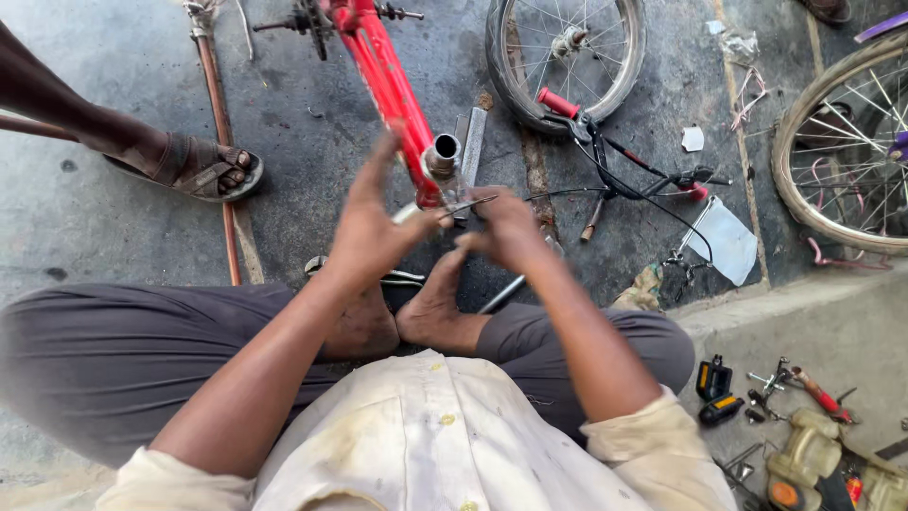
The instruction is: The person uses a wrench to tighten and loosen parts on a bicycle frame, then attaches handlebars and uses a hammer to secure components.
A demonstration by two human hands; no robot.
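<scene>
Head view, looking down on a person seated cross-legged on the floor (113, 218). The left hand (374, 232) is raised with its fingers spread upward, thumb and forefinger pinching the near end of a thin cable (473, 201). The right hand (501, 232) is curled closed around the same cable, just beside the left. Both hands work at the open metal tube end (442, 151) of a red bicycle frame (383, 76), which lies on the floor and runs from the top edge of the view down to the hands. The cable trails right from the hands toward a black handlebar (615, 170) with red grips, lying on the floor right of the frame. A small wheel (566, 52) rests behind the handlebar; a larger wheel (842, 151) occupies the right edge. A white scrap of paper (730, 241) lies near the handlebar. At the lower right corner, on a raised ledge, sit assorted small tools (785, 397). At the left, another person's sandalled foot (194, 166) rests on the floor beside a thin copper-coloured rod (222, 142).
</scene>
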